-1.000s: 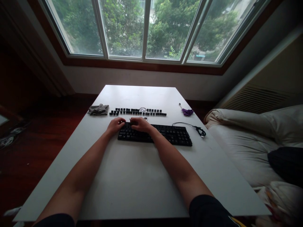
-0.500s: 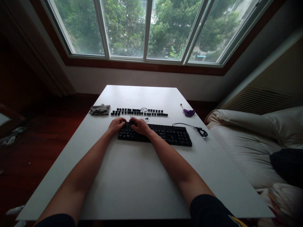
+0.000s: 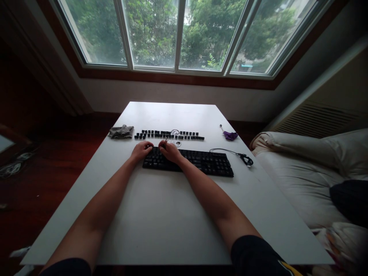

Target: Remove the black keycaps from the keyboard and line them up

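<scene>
A black keyboard point(image 3: 207, 163) lies across the white table in front of me, turned slightly. My left hand point(image 3: 141, 150) grips its far left corner, thumb and fingers closed at the edge. Over the left part of the keys, my right hand point(image 3: 170, 152) pinches a thin two-pronged tool point(image 3: 166, 142), its ends poking up above the fingers. What the tool's lower end touches is hidden by the hand. Beyond the keyboard stand two rows of loose black keycaps point(image 3: 189, 137). A small round whitish object point(image 3: 178, 144) with a dark middle lies between them and the keyboard.
On the table point(image 3: 161, 222), a crumpled grey cloth point(image 3: 121, 132) lies at the left and a purple cloth point(image 3: 230, 135) at the right, beside a thin white-handled item point(image 3: 221, 127). The keyboard's coiled cable point(image 3: 245, 160) rests near the right edge. A sofa point(image 3: 290, 180) stands alongside.
The two-pronged tool has tilted to the right in my right hand, which has turned slightly. My left hand stays at the keyboard's corner.
</scene>
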